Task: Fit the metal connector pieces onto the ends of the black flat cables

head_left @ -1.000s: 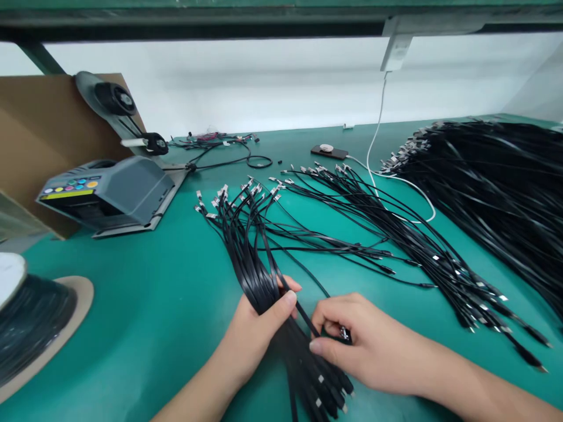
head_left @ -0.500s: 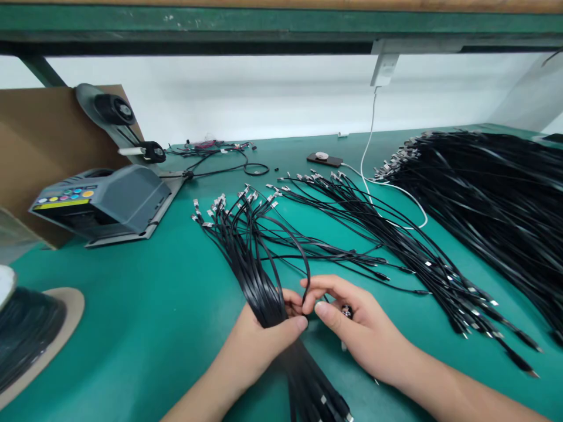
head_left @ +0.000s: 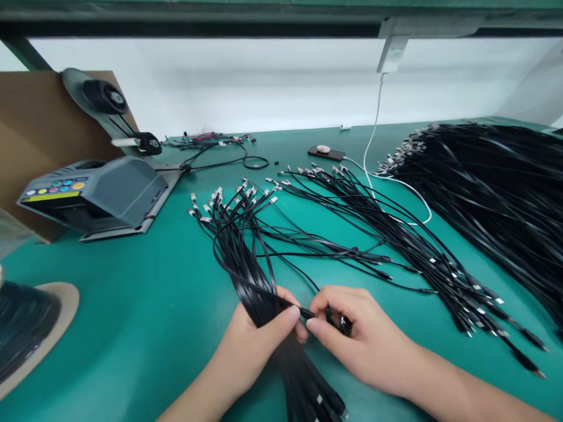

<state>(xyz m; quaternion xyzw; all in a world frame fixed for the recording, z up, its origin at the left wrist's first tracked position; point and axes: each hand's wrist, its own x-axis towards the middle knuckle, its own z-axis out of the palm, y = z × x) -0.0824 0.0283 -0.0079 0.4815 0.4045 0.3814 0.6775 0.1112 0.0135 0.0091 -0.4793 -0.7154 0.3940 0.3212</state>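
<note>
My left hand [head_left: 259, 340] is wrapped round a bundle of flat black USB cables [head_left: 240, 258], whose silver plugs fan out on the far side. Below the hand the bundle's other ends hang toward the front edge of the view. One single black cable [head_left: 246, 283] crosses over the bundle and passes under my left thumb. My right hand [head_left: 356, 334] pinches the dark connector end of that cable between thumb and forefinger, close to my left thumb. Something dark and shiny shows among the curled fingers of my right hand; I cannot make out what it is.
A looser group of black cables [head_left: 387, 228] lies to the right, beside a large cable pile [head_left: 484, 176]. A grey machine [head_left: 109, 193] and a spool [head_left: 26, 328] stand at left. Behind are a phone [head_left: 326, 153], a white charging cable [head_left: 413, 190] and tangled wires [head_left: 211, 140].
The single cable, which arched up above my hands, now lies across the bundle under my left thumb. My right hand has shifted slightly and now grips its connector end. The view has tilted a little.
</note>
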